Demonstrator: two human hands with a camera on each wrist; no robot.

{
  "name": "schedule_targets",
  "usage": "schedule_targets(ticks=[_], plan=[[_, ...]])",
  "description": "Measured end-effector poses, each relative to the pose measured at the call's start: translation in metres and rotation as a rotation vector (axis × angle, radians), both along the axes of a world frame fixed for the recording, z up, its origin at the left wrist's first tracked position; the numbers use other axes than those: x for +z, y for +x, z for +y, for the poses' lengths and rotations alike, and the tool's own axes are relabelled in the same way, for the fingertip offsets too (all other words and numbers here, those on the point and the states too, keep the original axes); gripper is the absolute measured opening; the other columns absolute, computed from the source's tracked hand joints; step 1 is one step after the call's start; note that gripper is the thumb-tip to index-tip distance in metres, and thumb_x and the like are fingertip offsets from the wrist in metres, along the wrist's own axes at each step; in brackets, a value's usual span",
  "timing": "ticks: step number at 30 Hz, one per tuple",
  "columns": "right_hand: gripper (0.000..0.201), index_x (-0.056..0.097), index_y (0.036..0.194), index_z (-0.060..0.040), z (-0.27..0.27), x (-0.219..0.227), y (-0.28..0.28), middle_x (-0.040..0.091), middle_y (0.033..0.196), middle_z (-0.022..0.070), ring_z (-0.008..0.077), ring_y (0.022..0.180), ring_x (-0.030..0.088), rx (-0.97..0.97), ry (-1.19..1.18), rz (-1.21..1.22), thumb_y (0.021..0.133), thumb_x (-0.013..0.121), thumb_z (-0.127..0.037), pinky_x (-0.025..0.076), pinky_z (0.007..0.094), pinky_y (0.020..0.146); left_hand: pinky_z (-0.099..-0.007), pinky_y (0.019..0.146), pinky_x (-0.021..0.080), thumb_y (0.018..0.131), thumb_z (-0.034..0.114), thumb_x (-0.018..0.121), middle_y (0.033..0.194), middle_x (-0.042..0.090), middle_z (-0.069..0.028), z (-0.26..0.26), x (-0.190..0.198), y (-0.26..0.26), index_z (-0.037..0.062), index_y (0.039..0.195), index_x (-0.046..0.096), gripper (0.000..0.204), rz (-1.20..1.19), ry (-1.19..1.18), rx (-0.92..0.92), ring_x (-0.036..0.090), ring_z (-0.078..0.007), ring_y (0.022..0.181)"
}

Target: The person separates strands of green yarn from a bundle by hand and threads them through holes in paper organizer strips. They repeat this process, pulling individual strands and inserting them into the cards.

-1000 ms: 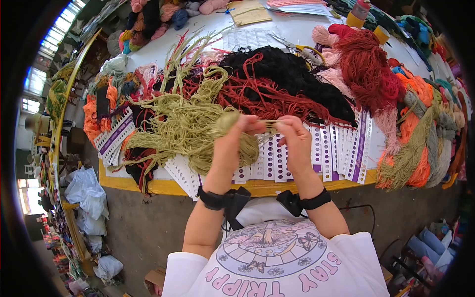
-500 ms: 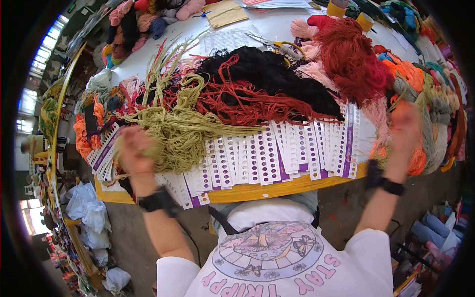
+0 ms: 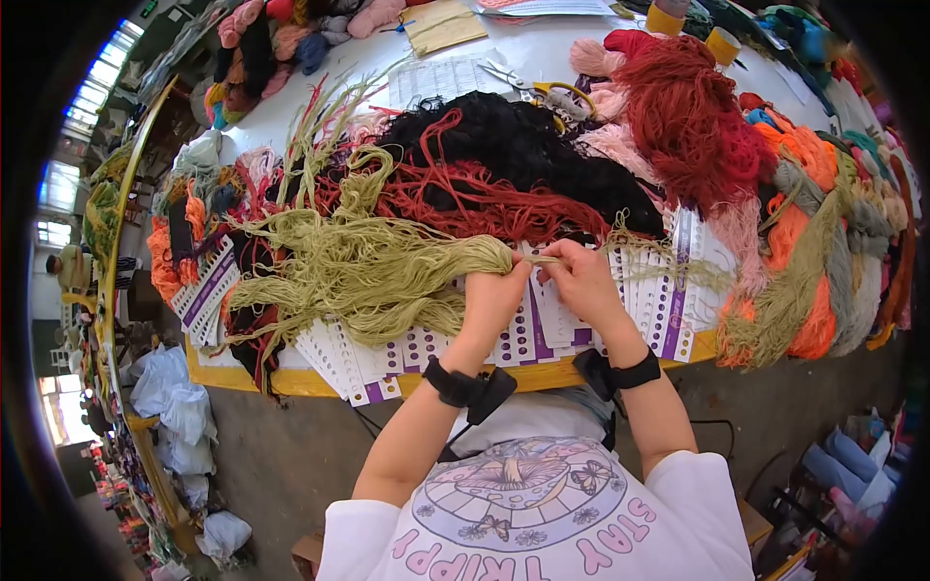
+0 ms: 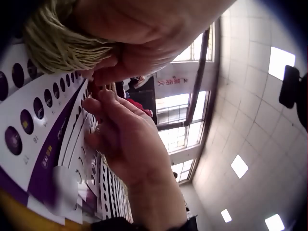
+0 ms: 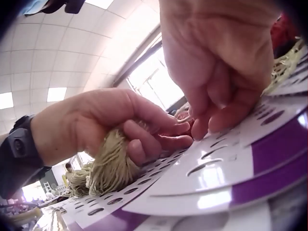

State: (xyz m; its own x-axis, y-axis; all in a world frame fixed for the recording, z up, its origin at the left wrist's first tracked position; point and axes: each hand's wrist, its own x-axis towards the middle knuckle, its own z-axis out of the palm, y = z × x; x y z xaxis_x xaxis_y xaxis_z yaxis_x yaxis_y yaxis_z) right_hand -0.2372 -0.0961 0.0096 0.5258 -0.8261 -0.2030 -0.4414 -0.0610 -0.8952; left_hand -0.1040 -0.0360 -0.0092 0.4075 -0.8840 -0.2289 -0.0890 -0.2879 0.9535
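A bundle of olive-green yarn [image 3: 387, 271] lies across the white punched cards [image 3: 426, 349]. My left hand [image 3: 496, 302] grips the bundle's right end; in the right wrist view its fingers curl round the yarn [image 5: 113, 163]. Close beside it, my right hand [image 3: 586, 289] pinches thin green strands between thumb and fingers. Loose green strands [image 3: 678, 266] spread out to the right of that hand. The fingertips of both hands are near each other in the left wrist view, above the numbered cards [image 4: 29, 144].
Black yarn [image 3: 494, 136] and red yarn [image 3: 465, 203] lie behind the green bundle. Scissors [image 3: 557, 95] rest beyond them. Dark red yarn [image 3: 678, 116] is piled at the right, with orange and grey skeins near it. A yellow edge [image 3: 281, 378] borders the table's front.
The hands were far apart half a second ago and are now together over the cards. The green bundle's end has been pulled rightward, and loose strands now lie right of the right hand.
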Motion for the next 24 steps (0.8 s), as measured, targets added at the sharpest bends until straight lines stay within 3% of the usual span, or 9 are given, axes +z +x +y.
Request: schedule_targets(ticks=[1, 4, 6, 10, 11, 14, 15, 19, 24], plan=[[0.015, 0.056, 0.092, -0.0054, -0.001, -0.002, -0.001, 0.061, 0.074, 0.0016, 0.0095, 0.068, 0.060, -0.026, 0.021, -0.023, 0.086, 0.052, -0.018, 0.043, 0.0191, 0.047, -0.0205, 0.045, 0.038, 0.080, 0.010, 0.055, 0.066, 0.055, -0.0009, 0.002, -0.004, -0.002, 0.0004, 0.094, 0.058, 0.018, -0.155, -0.036, -0.017, 0.050, -0.0077, 0.058], [0.015, 0.058, 0.088, -0.0052, -0.004, -0.011, -0.001, 0.061, 0.073, 0.0009, 0.0067, 0.065, 0.057, -0.098, 0.154, -0.163, 0.086, 0.053, -0.019, 0.043, 0.0185, 0.048, -0.0243, 0.050, 0.042, 0.078, 0.011, 0.057, 0.068, 0.057, -0.0049, 0.001, -0.011, -0.013, -0.0008, 0.088, 0.059, 0.016, 0.047, -0.097, 0.149, 0.053, -0.0114, 0.060], [0.015, 0.058, 0.088, -0.0052, -0.006, -0.015, -0.004, 0.061, 0.074, 0.0011, 0.0050, 0.062, 0.055, -0.143, 0.340, -0.335, 0.086, 0.053, -0.019, 0.043, 0.0178, 0.049, -0.0261, 0.053, 0.042, 0.076, 0.011, 0.059, 0.068, 0.058, -0.0069, -0.008, -0.016, -0.007, -0.0003, 0.083, 0.059, 0.013, -0.167, -0.065, 0.053, 0.054, -0.0125, 0.061], [0.014, 0.058, 0.088, -0.0047, -0.004, -0.015, -0.001, 0.059, 0.071, -0.0006, 0.0038, 0.060, 0.052, -0.194, 0.331, -0.394, 0.085, 0.054, -0.018, 0.042, 0.0172, 0.048, -0.0291, 0.058, 0.043, 0.074, 0.011, 0.061, 0.064, 0.057, -0.0077, -0.019, -0.008, -0.005, -0.0007, 0.078, 0.059, 0.012, -0.372, 0.043, 0.034, 0.054, -0.0141, 0.061], [0.014, 0.058, 0.087, -0.0038, -0.005, -0.014, 0.000, 0.059, 0.071, 0.0000, 0.0043, 0.060, 0.052, -0.200, 0.321, -0.384, 0.084, 0.055, -0.017, 0.042, 0.0184, 0.048, -0.0270, 0.051, 0.043, 0.073, 0.012, 0.062, 0.062, 0.057, -0.0057, -0.016, -0.009, -0.003, 0.0003, 0.076, 0.058, 0.013, -0.403, -0.015, 0.032, 0.053, -0.0129, 0.054], [0.015, 0.060, 0.084, -0.0013, -0.011, -0.015, 0.002, 0.059, 0.069, 0.0022, 0.0064, 0.060, 0.053, -0.217, 0.211, -0.292, 0.081, 0.057, -0.016, 0.044, 0.0225, 0.050, -0.0237, 0.043, 0.040, 0.073, 0.013, 0.063, 0.061, 0.057, -0.0045, -0.006, -0.003, 0.006, 0.0011, 0.072, 0.056, 0.013, -0.122, 0.129, 0.032, 0.051, -0.0106, 0.047], [0.015, 0.060, 0.083, -0.0005, -0.011, -0.019, 0.003, 0.059, 0.069, 0.0033, 0.0074, 0.060, 0.054, -0.216, 0.120, -0.220, 0.079, 0.058, -0.015, 0.044, 0.0241, 0.052, -0.0207, 0.038, 0.038, 0.075, 0.011, 0.060, 0.062, 0.056, -0.0040, -0.004, 0.020, 0.007, 0.0018, 0.073, 0.055, 0.011, 0.066, 0.235, 0.021, 0.050, -0.0089, 0.044], [0.015, 0.061, 0.080, 0.0002, 0.000, -0.015, 0.012, 0.061, 0.071, 0.0098, 0.0165, 0.062, 0.058, -0.234, -0.175, -0.139, 0.073, 0.059, -0.013, 0.045, 0.0286, 0.058, -0.0218, 0.038, 0.039, 0.080, 0.007, 0.054, 0.061, 0.055, -0.0029, -0.006, 0.019, 0.019, 0.0027, 0.081, 0.054, 0.004, 0.463, 0.134, 0.015, 0.051, -0.0094, 0.046], [0.013, 0.062, 0.081, -0.0032, 0.004, -0.011, 0.016, 0.060, 0.074, 0.0090, 0.0223, 0.067, 0.060, -0.212, -0.329, -0.091, 0.072, 0.060, -0.012, 0.046, 0.0296, 0.060, -0.0222, 0.039, 0.040, 0.083, 0.011, 0.055, 0.059, 0.054, -0.0017, -0.012, 0.008, 0.020, 0.0040, 0.079, 0.056, 0.008, 0.526, 0.132, -0.061, 0.049, -0.0087, 0.045]])
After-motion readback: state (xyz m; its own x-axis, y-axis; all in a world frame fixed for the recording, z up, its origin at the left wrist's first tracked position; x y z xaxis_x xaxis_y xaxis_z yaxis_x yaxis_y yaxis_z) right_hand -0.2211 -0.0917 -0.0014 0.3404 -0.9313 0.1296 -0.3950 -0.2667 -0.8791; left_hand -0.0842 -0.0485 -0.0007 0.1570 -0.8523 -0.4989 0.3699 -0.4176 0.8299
